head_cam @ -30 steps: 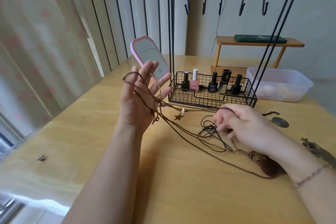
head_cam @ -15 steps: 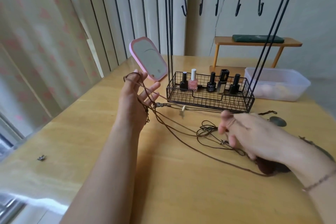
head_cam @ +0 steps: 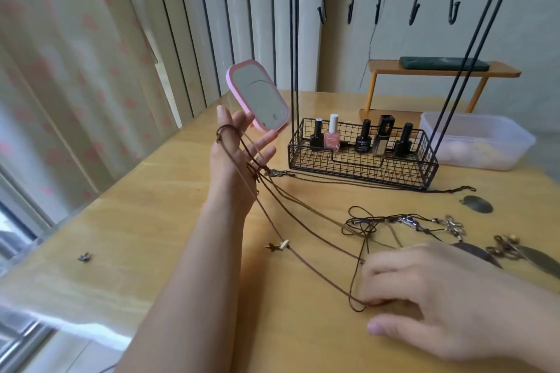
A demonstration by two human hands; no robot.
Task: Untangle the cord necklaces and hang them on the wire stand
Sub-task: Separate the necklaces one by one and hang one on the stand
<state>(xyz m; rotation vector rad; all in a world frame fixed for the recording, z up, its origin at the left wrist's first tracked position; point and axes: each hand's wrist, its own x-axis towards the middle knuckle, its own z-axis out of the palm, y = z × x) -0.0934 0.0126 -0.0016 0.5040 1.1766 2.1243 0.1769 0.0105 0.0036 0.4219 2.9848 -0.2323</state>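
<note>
Left hand: the left hand (head_cam: 239, 157) is raised above the table, fingers spread apart, with brown cord loops draped over them.
Right hand: the right hand (head_cam: 430, 303) lies low on the near right of the table, fingertips pinched together on a bend of cord.
Necklaces: the thin brown cord necklaces (head_cam: 306, 221) stretch taut from the left hand down to the right hand; a tangled knot of them lies on the table just beyond the right hand.
Charm: a small star charm with a pale bead (head_cam: 277, 246) hangs on one strand between the hands.
Stand: the black wire stand with five hooks and a basket base (head_cam: 360, 157) sits on the far side, its hooks bare.
Basket contents: nail polish bottles (head_cam: 331, 138) stand upright in the basket.
Table: the light wooden table (head_cam: 151, 221) carries everything.
Mirror: a pink-framed mirror (head_cam: 257, 95) leans left of the stand.
</note>
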